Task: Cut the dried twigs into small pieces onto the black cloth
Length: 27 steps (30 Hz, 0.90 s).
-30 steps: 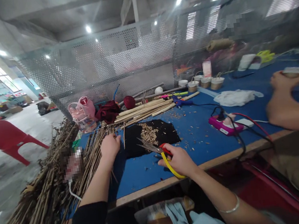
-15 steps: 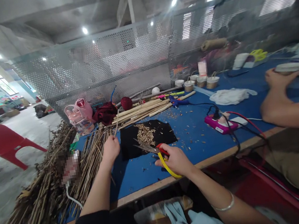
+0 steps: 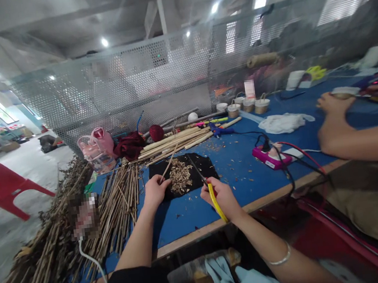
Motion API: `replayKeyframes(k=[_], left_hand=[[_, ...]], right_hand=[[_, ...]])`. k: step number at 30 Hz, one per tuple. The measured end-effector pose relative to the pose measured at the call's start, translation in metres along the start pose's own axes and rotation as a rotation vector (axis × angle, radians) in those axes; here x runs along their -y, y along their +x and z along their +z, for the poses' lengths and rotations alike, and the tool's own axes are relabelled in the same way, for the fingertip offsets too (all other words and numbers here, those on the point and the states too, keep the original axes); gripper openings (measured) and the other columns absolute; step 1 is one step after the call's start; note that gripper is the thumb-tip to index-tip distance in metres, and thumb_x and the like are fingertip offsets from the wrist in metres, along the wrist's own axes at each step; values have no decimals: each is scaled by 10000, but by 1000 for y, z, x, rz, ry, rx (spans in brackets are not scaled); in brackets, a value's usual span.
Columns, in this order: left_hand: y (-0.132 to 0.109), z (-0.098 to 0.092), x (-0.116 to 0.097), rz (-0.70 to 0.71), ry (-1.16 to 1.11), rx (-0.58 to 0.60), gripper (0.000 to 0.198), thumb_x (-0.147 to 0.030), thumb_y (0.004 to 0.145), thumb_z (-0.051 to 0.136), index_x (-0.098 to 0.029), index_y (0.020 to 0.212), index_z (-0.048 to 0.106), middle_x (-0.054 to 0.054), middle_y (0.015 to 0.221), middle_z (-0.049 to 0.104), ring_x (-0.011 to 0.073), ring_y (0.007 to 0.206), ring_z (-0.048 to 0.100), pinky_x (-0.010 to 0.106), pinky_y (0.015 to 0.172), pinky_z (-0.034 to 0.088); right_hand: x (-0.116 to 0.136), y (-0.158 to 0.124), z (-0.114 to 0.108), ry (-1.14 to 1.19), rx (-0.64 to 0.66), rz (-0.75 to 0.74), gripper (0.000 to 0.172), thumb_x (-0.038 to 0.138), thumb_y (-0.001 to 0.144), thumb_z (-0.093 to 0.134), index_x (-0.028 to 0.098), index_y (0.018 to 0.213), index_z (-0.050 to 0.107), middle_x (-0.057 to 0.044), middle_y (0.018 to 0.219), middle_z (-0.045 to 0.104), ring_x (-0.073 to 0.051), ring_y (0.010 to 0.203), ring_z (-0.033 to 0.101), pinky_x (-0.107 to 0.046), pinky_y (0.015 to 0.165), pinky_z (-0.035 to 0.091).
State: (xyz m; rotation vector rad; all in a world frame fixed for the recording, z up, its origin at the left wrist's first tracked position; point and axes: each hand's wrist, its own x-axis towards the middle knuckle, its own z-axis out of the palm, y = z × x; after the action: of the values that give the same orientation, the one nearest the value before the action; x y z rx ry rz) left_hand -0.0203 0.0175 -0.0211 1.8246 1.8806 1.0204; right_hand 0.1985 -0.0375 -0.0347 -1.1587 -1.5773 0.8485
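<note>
My left hand [image 3: 156, 191] is closed round a thin dry stick [image 3: 168, 163], which tilts up and to the right over the left part of a black cloth [image 3: 205, 161]. On that cloth lies a heap of small cut stem pieces [image 3: 180, 175]. My right hand [image 3: 222, 197] grips scissors [image 3: 212, 193] with red and yellow handles. Their blades point up and left above the cloth's right side, apart from the stick. To the left of my left hand, many thin stalks [image 3: 121, 195] lie in a loose bundle on the blue table [image 3: 181, 222].
Behind the cloth lie pale peeled sticks [image 3: 175, 139], a dark red yarn ball [image 3: 156, 132] and a blue glue gun [image 3: 220, 130]. At right are a magenta power strip [image 3: 269, 157] with cables, white gloves [image 3: 286, 122], several small pots [image 3: 234, 110] and another person's arm [image 3: 357, 137].
My left hand has moved right, bringing the stick over the cloth. The scissors have turned from pointing left to pointing up-left, and their blades look closer together. The view has shifted slightly.
</note>
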Motion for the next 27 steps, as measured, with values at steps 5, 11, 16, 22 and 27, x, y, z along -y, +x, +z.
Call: replayKeyframes(k=[5,11,16,22,27], left_hand=[[1,-13,1,-46,-15,-148,306,-449,744,483,-165,687,584,-11,589,550,119,550,470,221,533,331],[0,-57,21,-198,196,-382,321,-425,765,434,-157,725,606,18,596,585,152,550,517,242,555,363],[-6,-82,42,-280,391,-319,255,-357,745,454,-161,707,613,96,660,624,242,686,583,309,653,401],[-8,-81,32,-274,378,-439,371,-407,814,365,-140,931,593,146,866,638,270,852,588,334,712,422],[-14,-59,-9,-228,-355,-83,360,-453,813,375,-167,897,576,12,627,583,116,505,508,226,498,374]], right_hand=[[-5,-2,0,-16,37,-23,180,288,686,613,194,770,485,43,628,512,-90,547,451,-184,510,371],[-4,-2,1,-64,60,-2,223,327,686,621,192,814,499,33,652,532,-99,563,469,-194,518,379],[-1,-2,0,-82,106,-1,274,388,693,625,193,845,508,26,673,563,-107,581,489,-208,542,389],[-2,-4,0,-111,101,-8,278,392,691,625,191,854,524,20,679,574,-108,585,486,-216,545,393],[4,8,-2,-10,121,-4,227,383,703,605,187,750,501,30,638,545,-94,554,460,-206,514,381]])
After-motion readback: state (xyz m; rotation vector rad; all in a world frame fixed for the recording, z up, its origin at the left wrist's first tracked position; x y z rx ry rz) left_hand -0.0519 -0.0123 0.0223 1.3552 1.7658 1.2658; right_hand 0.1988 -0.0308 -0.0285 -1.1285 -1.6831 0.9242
